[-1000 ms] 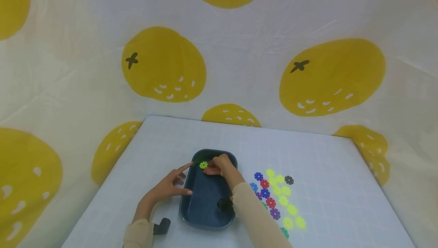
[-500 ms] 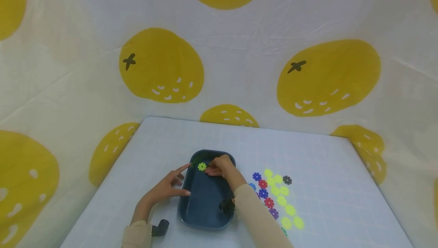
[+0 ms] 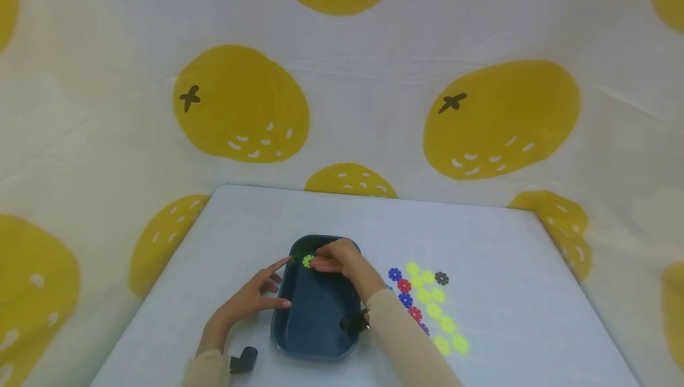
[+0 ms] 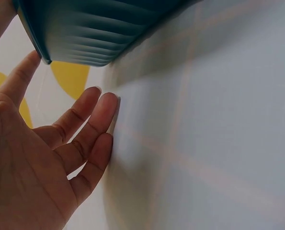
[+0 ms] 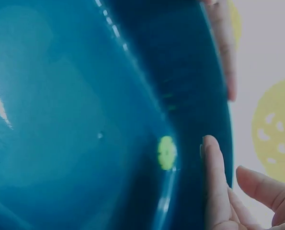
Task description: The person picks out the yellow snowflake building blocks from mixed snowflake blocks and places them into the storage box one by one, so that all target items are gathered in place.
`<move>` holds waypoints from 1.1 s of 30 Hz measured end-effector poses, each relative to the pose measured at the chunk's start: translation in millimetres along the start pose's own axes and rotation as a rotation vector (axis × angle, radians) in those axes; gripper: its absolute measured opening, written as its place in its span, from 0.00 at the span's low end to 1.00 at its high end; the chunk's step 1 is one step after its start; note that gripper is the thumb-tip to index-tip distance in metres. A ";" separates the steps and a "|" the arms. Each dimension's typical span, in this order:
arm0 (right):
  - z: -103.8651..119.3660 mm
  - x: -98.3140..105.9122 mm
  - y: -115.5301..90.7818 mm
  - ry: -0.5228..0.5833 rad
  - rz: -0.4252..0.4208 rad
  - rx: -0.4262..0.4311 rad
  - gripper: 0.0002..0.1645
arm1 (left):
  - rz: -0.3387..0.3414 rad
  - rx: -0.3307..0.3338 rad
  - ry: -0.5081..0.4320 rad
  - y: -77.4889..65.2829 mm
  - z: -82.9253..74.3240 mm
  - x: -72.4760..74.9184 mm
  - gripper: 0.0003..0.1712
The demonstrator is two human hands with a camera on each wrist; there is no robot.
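My right hand [image 3: 342, 259] is over the far end of the blue tray [image 3: 315, 327], fingers held out nearly straight and gripping nothing that I can see. The yellow-green disc [image 3: 307, 261] lies inside that tray, toward its far left corner, right by my fingertips; from overhead they partly cover it, while the right wrist view shows a gap between them and it. My left hand [image 3: 251, 295] is spread at the tray's left side, forefinger and thumb touching the rim, the other fingers loosely bent outside it. A black device [image 3: 351, 323] at my right wrist hides some of the tray's near right part, and a second black fitting [image 3: 244, 360] sticks out from my left sleeve [image 3: 207, 369]. To the right of the tray, on the white table [image 3: 507, 268], sits a loose cluster of flat discs: many yellow-green discs [image 3: 437, 295], with blue [image 3: 395, 274], red [image 3: 404, 285] and purple ones along the tray side and a black disc [image 3: 442, 278] at the far right. My right sleeve [image 3: 408, 345] stretches between tray and cluster, right beside its nearer discs. Behind the table hangs a pale cloth [image 3: 369, 96] printed with big yellow fruit.
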State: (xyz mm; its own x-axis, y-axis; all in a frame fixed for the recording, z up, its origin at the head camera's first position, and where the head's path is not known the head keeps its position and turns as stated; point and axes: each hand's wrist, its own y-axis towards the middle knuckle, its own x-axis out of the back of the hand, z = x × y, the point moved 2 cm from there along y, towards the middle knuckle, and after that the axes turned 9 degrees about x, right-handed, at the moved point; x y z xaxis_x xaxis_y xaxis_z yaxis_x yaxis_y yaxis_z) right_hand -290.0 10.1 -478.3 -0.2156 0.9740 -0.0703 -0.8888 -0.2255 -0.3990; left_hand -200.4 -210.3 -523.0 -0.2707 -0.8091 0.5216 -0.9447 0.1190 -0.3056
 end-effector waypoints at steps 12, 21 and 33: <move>15.4 29.3 -29.0 0.048 0.152 0.080 0.23 | 0.008 -0.025 -0.007 5.2 -4.7 -1.3 0.55; -4.7 73.9 -60.3 0.150 0.182 0.107 0.26 | 0.016 -0.044 -0.027 9.8 -5.6 -6.2 0.55; -26.9 137.2 -99.3 0.207 0.149 0.108 0.26 | 0.008 -0.032 -0.024 1.2 -0.7 -3.1 0.55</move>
State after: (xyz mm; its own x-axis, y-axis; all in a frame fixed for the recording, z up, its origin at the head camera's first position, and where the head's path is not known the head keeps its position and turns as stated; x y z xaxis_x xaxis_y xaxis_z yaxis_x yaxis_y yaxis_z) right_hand -220.4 166.7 -473.0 -0.2702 0.9112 -0.3109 -0.8939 -0.3574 -0.2706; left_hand -200.8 -207.2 -524.4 -0.2742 -0.8217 0.4995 -0.9479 0.1436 -0.2842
